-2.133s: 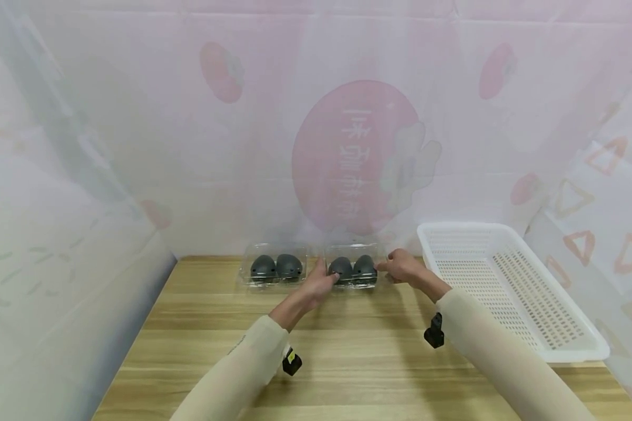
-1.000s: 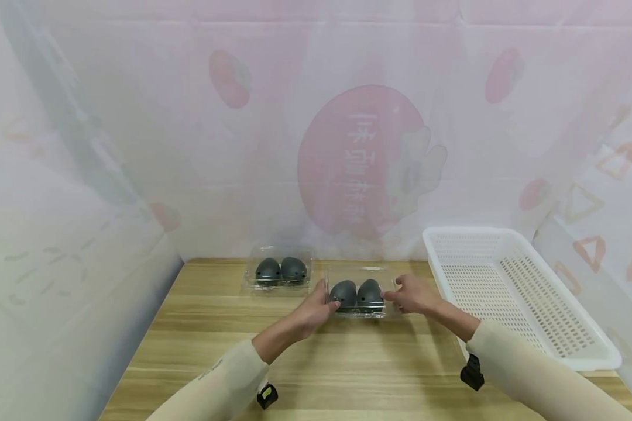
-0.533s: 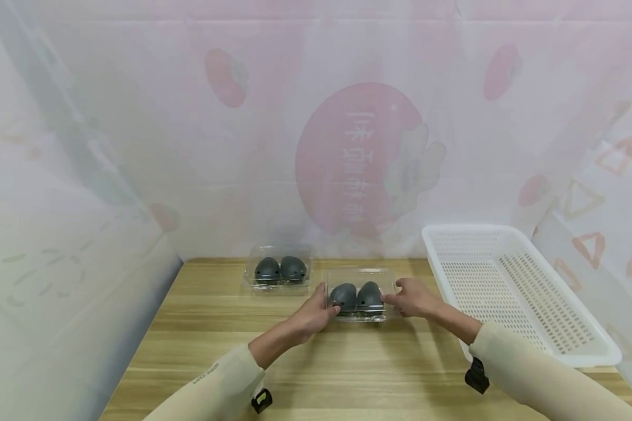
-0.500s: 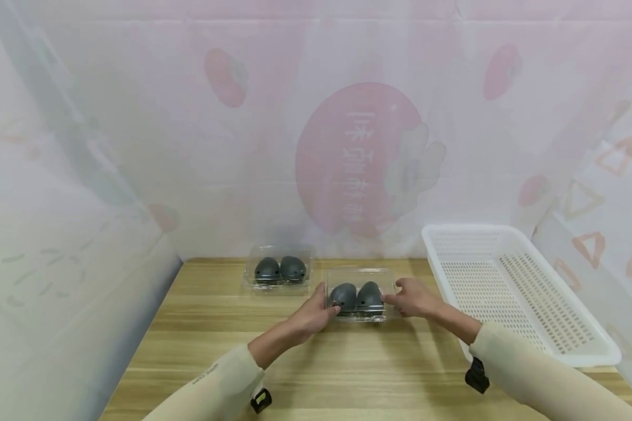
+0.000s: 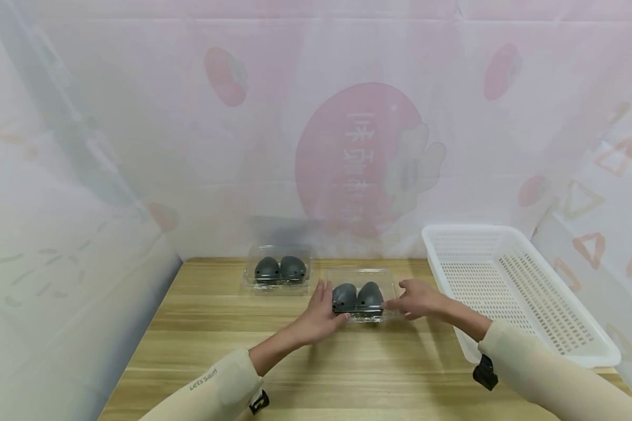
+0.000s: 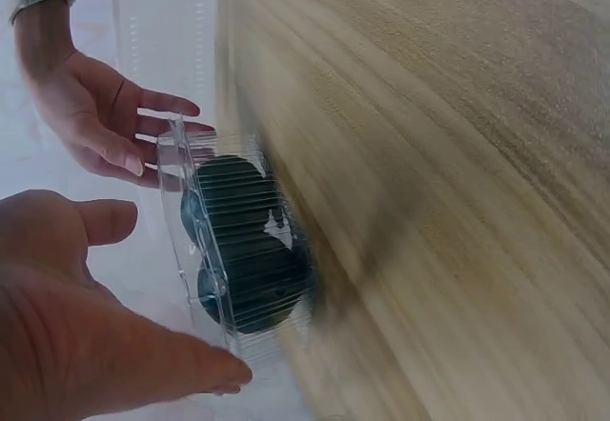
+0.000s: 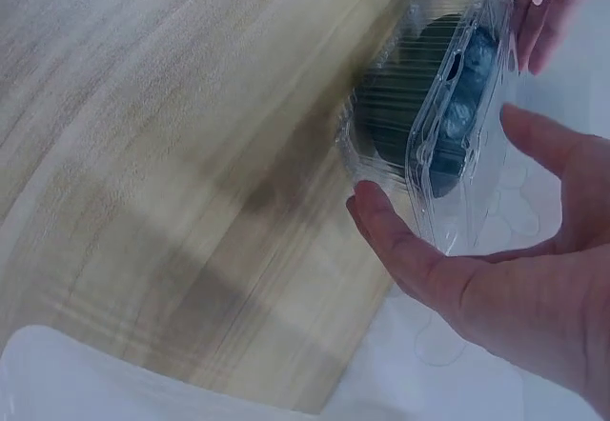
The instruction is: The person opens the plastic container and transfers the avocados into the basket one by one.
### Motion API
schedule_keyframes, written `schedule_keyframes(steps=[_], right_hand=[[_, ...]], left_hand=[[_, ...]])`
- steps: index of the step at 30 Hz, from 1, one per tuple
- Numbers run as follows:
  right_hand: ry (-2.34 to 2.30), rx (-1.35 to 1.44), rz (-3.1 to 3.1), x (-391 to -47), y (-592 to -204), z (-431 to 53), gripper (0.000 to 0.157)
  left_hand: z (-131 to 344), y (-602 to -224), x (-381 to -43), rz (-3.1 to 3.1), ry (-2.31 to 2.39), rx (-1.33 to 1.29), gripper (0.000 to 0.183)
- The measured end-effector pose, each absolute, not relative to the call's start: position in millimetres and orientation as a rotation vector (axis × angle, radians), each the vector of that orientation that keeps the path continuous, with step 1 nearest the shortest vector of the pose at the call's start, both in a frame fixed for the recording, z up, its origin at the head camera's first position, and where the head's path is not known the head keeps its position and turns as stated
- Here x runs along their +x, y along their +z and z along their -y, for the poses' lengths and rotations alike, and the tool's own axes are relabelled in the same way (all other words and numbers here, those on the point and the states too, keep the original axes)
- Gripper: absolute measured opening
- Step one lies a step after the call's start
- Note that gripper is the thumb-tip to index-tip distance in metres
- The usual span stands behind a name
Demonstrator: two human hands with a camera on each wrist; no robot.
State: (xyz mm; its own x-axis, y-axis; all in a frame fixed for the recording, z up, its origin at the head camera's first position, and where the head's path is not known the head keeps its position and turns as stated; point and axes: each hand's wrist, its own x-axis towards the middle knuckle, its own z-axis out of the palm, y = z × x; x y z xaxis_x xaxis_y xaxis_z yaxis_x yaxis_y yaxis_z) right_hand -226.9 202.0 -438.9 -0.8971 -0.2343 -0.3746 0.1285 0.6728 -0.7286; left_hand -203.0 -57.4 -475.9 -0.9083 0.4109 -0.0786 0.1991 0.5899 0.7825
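Loosely, left hand [image 5: 318, 313] and right hand [image 5: 418, 298] flank clear clamshell [image 5: 362, 294], fingers spread, seemingly barely touching.

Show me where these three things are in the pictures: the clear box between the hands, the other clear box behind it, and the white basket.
clear box between the hands [image 5: 362, 285], head view, on its transparent lid.
other clear box [image 5: 280, 257], head view, on its lid above the dark pieces.
white basket [image 5: 511, 279], head view, on its perforated bottom.

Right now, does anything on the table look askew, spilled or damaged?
Nothing stands out. Both clear clamshell boxes sit flat and closed on the wooden table, and the white basket is upright at its right edge.
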Motion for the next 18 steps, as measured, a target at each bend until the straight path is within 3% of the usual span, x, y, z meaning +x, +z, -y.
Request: schedule_keyframes(steps=[4, 6, 10, 14, 15, 18], right_hand=[[-1.101, -0.174, -2.385, -224.3, -436.6, -206.6, 0.058], [-1.082, -0.213, -2.374, -222.7, -435.6, -207.8, 0.058], [-1.015, -0.267, -2.38, -221.3, -434.4, -209.4, 0.073], [-1.001, -0.337, -2.342, -223.3, -435.4, -211.3, 0.024], [-1.004, -0.355, -2.334, -224.0, -436.2, -212.2, 0.019], [-1.028, -0.37, -2.302, -225.1, -438.7, -214.4, 0.027]], left_hand=[[53.5, -474.4, -200.3, -2.73, 1.004, 0.636, 0.079], [50.6, -473.9, -200.2, -2.803, 0.917, 0.724, 0.075], [42.2, -472.8, -202.2, -2.936, 0.807, 0.898, 0.066], [31.0, -469.5, -207.5, -3.051, 0.739, 1.078, 0.052], [28.0, -468.0, -208.9, -3.062, 0.736, 1.107, 0.049], [18.2, -465.9, -213.7, -3.085, 0.687, 1.181, 0.037]])
